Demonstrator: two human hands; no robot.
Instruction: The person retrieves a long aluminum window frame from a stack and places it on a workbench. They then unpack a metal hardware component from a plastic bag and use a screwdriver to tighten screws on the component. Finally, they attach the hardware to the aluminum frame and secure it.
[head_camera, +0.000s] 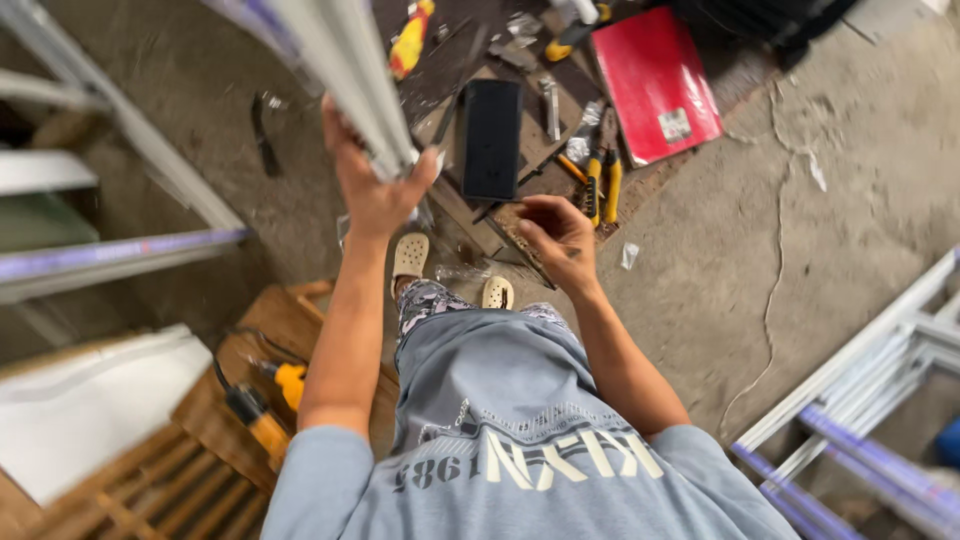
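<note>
Head view: left hand (375, 195) — grip closed around the lower end of a long pale grey metal profile (345, 75), which rises steeply toward the camera and out of the top edge. Right hand (560, 235) sits apart from the profile with fingers curled; whether it holds anything cannot be told. Just beyond both hands, on the concrete floor (830, 170), lie a black rectangular case (492, 138), yellow-handled pliers (603, 185) and a red flat book (655, 82). Beside the person's left elbow rests a yellow-and-black power drill (262, 408) on a wooden pallet (170, 480).
</note>
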